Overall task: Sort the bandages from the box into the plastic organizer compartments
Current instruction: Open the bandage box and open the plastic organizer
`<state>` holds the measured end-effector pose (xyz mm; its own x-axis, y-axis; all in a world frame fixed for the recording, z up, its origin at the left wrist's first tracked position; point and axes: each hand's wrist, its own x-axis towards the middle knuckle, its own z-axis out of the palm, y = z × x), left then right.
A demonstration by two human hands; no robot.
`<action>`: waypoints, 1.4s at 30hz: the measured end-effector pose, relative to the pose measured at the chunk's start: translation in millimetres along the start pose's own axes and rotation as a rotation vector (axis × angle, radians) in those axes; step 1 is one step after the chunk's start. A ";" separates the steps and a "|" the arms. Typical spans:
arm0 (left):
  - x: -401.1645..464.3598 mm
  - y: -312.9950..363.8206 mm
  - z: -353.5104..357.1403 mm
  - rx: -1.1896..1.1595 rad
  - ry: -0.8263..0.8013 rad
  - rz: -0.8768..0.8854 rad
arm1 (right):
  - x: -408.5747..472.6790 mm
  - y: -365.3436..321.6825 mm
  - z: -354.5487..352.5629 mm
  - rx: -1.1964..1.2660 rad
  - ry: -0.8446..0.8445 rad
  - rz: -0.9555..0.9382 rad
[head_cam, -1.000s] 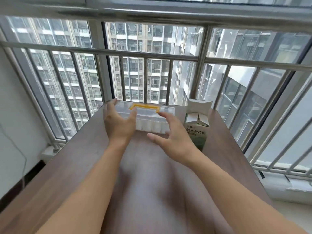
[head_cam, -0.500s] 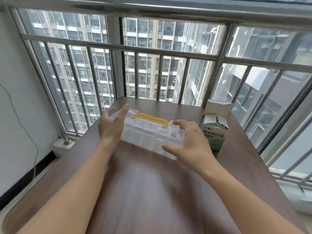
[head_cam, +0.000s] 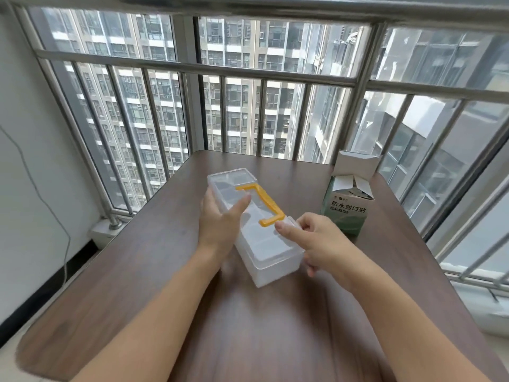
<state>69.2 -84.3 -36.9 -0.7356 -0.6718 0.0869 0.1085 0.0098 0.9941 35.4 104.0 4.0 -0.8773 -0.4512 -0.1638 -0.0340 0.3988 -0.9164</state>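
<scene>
Our left hand (head_cam: pixel 219 224) grips the long left side of the plastic organizer (head_cam: pixel 256 224), thumb laid across its lid and fingers behind the wall. Our right hand (head_cam: pixel 319 244) holds the opposite long side near the front corner, thumb tip on the lid edge just beside the yellow handle (head_cam: pixel 263 202), fingers curled down the wall. The organizer, lid closed, lies between the hands on the brown table (head_cam: pixel 165 271), its length running away from us and slightly leftward. The green bandage box (head_cam: pixel 345 213) stands upright with flaps open, to the right and apart from both hands. Half a second ago the organizer lay crosswise; now it has been turned lengthwise and drawn closer.
</scene>
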 end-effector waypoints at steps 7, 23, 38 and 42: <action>7.5 9.7 -9.9 -0.223 -0.333 -0.204 | -7.1 -3.2 3.4 0.123 -0.233 0.143; 10.0 9.7 -0.8 -0.284 -0.176 -0.197 | -13.9 -3.0 9.1 0.206 -0.108 -0.026; 32.3 5.1 -28.6 0.047 -0.184 -0.046 | 20.4 25.3 -20.6 0.108 -0.134 -0.154; 33.0 8.2 -33.8 -0.106 -0.305 -0.066 | 20.1 24.9 -24.4 0.190 -0.204 -0.135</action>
<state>68.4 -131.5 -28.1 -0.9078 -0.4159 0.0545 0.1116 -0.1142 0.9872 5.3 124.4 -13.2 -0.7560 -0.6487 -0.0879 -0.0370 0.1763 -0.9836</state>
